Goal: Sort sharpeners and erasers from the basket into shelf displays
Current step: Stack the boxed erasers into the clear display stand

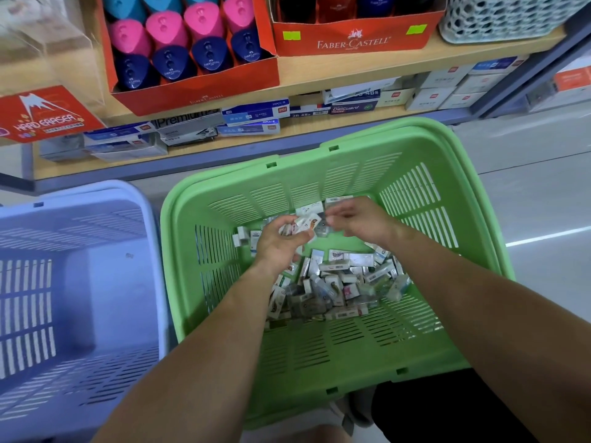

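Pale floor (543,193) fronts a far wooden shelf (319,71) carrying red display boxes (198,92) of pink and blue sharpeners (166,30). Near, a green basket (319,346) holds small packets (335,282). The left hand (278,241) clutches several above them. The right hand (361,219) is blurred, so its grip cannot be told. A blue basket (80,193) stands left.

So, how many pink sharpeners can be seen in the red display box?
4 pink sharpeners, in one row across the red display box: leftmost, second, third, rightmost. More may be hidden above the frame.
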The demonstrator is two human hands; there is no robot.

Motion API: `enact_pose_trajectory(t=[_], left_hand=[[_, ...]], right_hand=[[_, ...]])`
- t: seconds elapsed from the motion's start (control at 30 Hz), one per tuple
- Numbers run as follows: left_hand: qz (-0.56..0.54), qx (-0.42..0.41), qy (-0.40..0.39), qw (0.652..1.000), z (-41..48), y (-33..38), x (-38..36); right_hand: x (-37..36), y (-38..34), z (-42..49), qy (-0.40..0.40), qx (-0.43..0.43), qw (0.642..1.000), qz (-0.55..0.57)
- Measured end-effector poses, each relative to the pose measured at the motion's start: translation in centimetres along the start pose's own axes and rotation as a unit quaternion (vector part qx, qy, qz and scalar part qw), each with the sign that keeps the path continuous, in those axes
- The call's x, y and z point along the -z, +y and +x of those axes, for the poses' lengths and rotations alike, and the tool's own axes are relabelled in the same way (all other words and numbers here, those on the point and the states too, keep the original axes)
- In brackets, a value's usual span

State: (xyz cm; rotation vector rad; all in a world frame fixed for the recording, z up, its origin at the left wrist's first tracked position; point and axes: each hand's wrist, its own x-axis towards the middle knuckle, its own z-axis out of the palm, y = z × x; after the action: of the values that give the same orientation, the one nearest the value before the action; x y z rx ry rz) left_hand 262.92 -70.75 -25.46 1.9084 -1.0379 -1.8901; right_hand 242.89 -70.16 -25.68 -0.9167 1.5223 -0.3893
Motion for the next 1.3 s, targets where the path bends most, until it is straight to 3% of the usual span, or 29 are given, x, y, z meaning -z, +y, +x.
enact_pose_trajectory(t=[0.07, 0.13, 0.43, 0.67, 0.87, 1.0, 1.3], left_hand=[[0.020, -0.012, 0.013, 1.000, 0.0, 0.0, 0.1], [0.032, -0.012, 0.015, 0.999, 0.1, -0.2, 0.2], [0.084, 0.000, 0.013, 0.996, -0.5, -0.1, 0.4], [0.082, 0.009, 0.008, 0.997, -1.1, 0.5, 0.4], [0.035, 0.011, 0.002, 0.999, -1.6, 1.5, 0.2], [0.000, 0.005, 0.003, 1.000, -2.8, 2.7, 0.4], [-0.014, -0.036, -0.069, 0.997, -10.5, 6.4, 4.2]], right_hand=[[0.5, 1.1, -0.4, -0.014, -0.007, 0.985, -0.172], [0.6, 2.2, -0.8, -0.052, -0.031, 0.962, -0.266], [-1.0, 1.7, -1.6, -0.131, -0.095, 0.943, -0.290], [-1.6, 0.8, -1.8, -0.146, -0.102, 0.935, -0.307], [-0.9, -0.2, -2.5, -0.073, -0.096, 0.964, -0.236], [0.2, -1.8, -4.1, 0.027, -0.081, 0.991, -0.105], [-0.6, -7.8, -12.2, 0.091, -0.045, 0.986, 0.131]])
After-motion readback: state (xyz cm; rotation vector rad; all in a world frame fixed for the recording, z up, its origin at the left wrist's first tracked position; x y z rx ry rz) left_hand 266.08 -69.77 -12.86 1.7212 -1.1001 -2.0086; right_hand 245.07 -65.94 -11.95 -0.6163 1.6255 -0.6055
